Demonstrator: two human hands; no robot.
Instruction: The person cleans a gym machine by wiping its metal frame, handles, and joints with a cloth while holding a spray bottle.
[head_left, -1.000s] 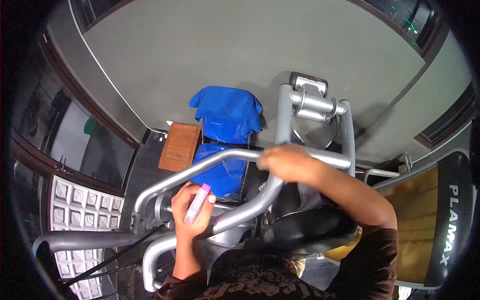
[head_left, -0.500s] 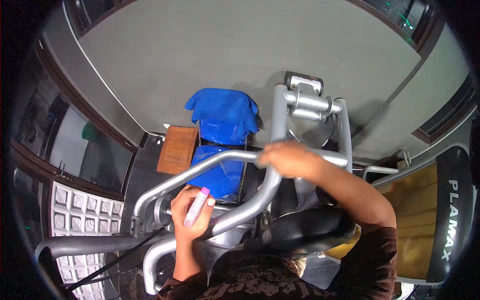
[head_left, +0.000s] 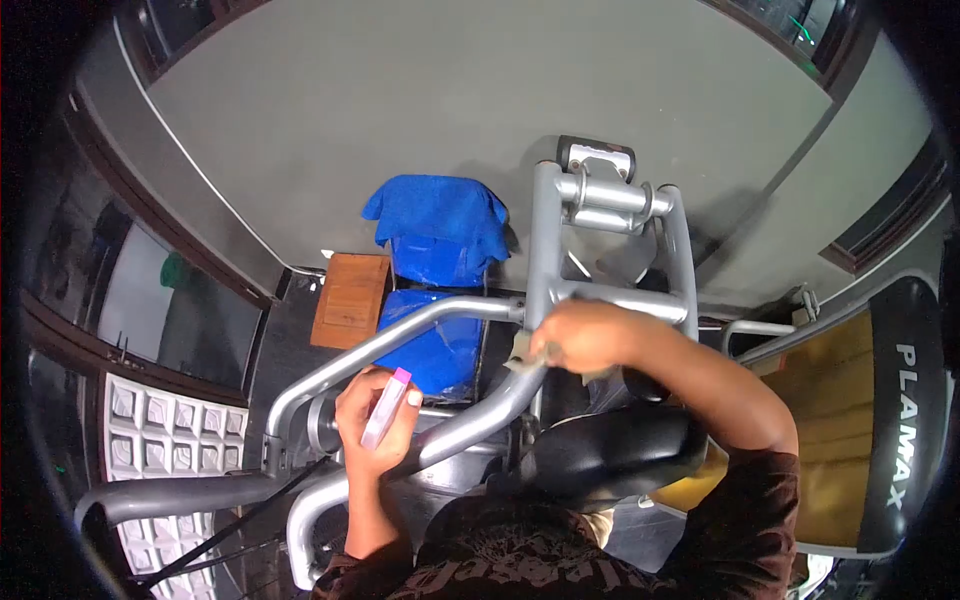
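Note:
My left hand [head_left: 362, 425] is wrapped round a slim clear bottle with a pink cap [head_left: 384, 415], held tilted in front of the silver frame. In my right hand [head_left: 595, 335] is a crumpled greyish cloth [head_left: 521, 352], pressed against the curved silver tube [head_left: 510, 395] of a gym machine. Part of the cloth is hidden under the fingers. A black padded part of the machine [head_left: 615, 455] lies just below my right forearm.
Behind the tubes stands a blue chair [head_left: 430, 330] with a blue towel [head_left: 440, 210] over its back. Beside it is a brown wooden board [head_left: 350, 300]. A black pad marked PLAMAX [head_left: 900, 420] is at the right, and a white patterned panel [head_left: 175, 425] at the left.
My right hand has moved slightly down along the tube, and the cloth now shows beneath the fingers. My left hand keeps the bottle in nearly the same place. The view has shifted a little.

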